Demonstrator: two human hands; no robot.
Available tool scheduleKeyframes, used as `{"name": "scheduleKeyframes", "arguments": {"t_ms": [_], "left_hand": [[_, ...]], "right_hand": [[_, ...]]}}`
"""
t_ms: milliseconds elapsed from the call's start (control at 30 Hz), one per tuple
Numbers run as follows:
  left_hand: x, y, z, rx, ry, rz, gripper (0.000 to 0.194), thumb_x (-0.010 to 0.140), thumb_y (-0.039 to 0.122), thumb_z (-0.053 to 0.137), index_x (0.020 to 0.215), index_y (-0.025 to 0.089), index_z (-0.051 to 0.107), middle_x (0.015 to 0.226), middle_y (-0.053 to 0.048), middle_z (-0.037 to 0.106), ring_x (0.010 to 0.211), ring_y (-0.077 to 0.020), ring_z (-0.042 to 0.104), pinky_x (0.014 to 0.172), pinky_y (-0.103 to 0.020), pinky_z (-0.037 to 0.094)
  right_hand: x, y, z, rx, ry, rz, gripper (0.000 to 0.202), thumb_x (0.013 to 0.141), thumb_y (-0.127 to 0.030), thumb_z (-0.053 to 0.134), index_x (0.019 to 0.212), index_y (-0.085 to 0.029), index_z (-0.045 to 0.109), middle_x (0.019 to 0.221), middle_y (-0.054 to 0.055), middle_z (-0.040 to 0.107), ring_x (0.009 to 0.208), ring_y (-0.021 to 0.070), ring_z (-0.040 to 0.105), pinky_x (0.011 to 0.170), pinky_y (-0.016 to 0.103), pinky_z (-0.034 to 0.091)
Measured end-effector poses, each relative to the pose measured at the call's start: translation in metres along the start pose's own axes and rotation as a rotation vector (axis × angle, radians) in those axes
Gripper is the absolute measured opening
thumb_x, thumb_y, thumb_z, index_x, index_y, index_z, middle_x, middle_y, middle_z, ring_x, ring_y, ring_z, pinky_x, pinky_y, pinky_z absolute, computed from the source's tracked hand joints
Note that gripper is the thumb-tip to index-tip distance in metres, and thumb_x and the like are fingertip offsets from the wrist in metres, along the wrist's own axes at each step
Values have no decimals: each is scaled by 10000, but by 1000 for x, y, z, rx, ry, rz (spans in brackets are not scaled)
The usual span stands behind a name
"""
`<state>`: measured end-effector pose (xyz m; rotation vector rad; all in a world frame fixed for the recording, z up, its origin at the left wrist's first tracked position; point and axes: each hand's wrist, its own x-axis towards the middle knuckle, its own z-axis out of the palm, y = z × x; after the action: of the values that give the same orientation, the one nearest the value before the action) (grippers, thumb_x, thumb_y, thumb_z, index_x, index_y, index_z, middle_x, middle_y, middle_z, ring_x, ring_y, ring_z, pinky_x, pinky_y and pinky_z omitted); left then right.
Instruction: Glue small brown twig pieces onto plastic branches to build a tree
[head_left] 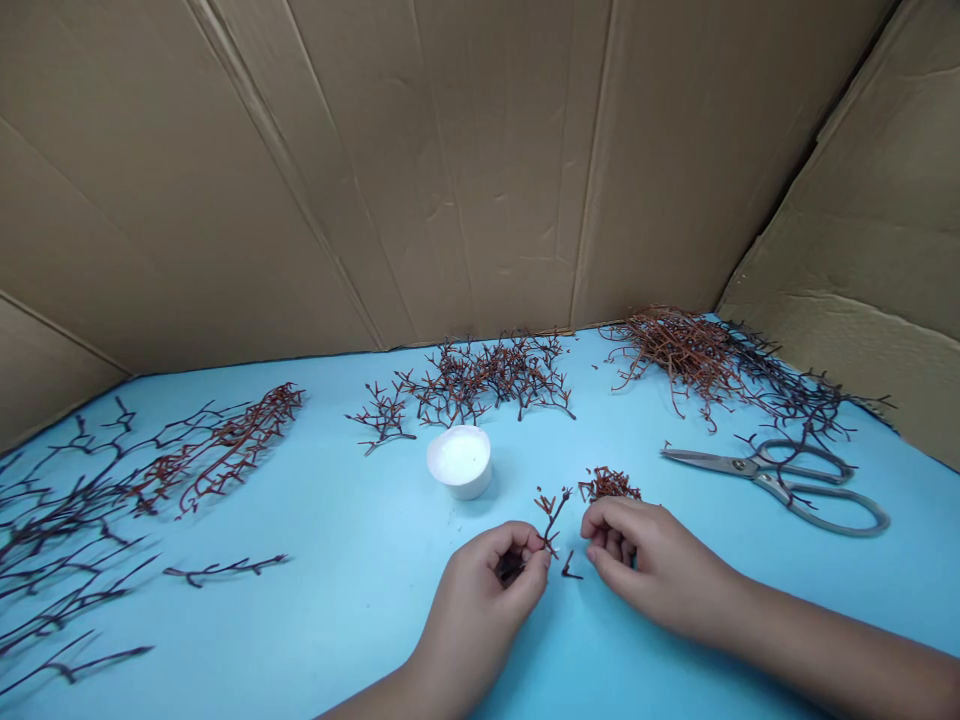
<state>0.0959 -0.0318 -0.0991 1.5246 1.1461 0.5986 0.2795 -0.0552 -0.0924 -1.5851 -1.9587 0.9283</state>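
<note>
My left hand (pixel 491 590) pinches a small dark twig (pixel 553 515) between thumb and forefinger, with reddish tips and a white speck near its lower end. Just right of it, my right hand (pixel 649 560) is curled closed, and whatever its fingertips hold, if anything, cannot be made out. Between the hands lies a short forked twig piece (pixel 570 568). Behind my right hand's knuckles sits a little heap of reddish-brown snippets (pixel 611 484), partly covered. A small white cup (pixel 459 465) with white contents stands beyond my left hand.
Scissors (pixel 772 475) lie partly spread on the right, near a tangle of reddish stems (pixel 675 350) and dark branches (pixel 795 390). Branched twigs (pixel 487 375) lie at the back. More branches (pixel 67 510) cover the left, beside a single twig (pixel 225 570). Cardboard walls (pixel 450 180) enclose the blue surface (pixel 322 640).
</note>
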Motion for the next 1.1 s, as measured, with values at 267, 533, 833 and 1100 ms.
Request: {"name": "scheduleKeyframes", "arguments": {"t_ms": [267,533,833,1100], "left_hand": [[2,-6,1,-25,3,31,144,796,306,472,764,180,534,678,11,535,632,-132,500,611,-239,407],[1,-2,0,21,-2,14,173,793,329,480,788,180,567,695,-1,581,655,-144,521,627,-249,417],[1,4,0,21,-27,16,175,796,317,472,736,178,562,684,0,593,633,-135,522,591,-228,408],[0,-1,1,-47,-1,15,166,789,321,487,736,177,550,708,-7,593,647,-137,532,609,-239,421]], "right_hand": [[-3,-4,7,-208,-75,-165,184,775,-217,564,959,-214,571,901,32,583,804,164,539,702,264,410],[2,1,9,-39,33,-161,136,840,-163,450,806,-191,578,794,21,569,751,145,532,676,253,410],[2,-1,9,240,152,-5,126,808,-150,469,761,-185,580,682,-11,561,593,108,503,568,217,399],[4,0,15,424,176,182,95,741,-224,534,735,-181,619,660,-8,589,569,117,514,535,227,404]]}}
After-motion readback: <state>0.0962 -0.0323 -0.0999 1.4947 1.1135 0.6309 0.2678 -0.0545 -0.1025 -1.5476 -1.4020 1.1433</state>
